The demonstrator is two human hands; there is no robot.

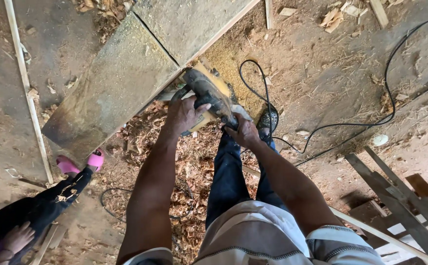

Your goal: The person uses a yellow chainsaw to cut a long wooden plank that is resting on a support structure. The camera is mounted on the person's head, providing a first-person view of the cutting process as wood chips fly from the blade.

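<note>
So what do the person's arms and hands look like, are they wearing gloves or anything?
No gloves. The left hand and right hand are both bare, and so are the forearms. Short light-coloured sleeves with a darker stitched edge end near the elbows. No watch or rings show.

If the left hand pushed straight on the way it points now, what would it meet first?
The left hand points up the picture, gripping the front handle of the yellow power planer. Straight ahead lies the edge of the wide wooden board that the planer sits against, so probably the board, though depth is hard to judge.
</note>
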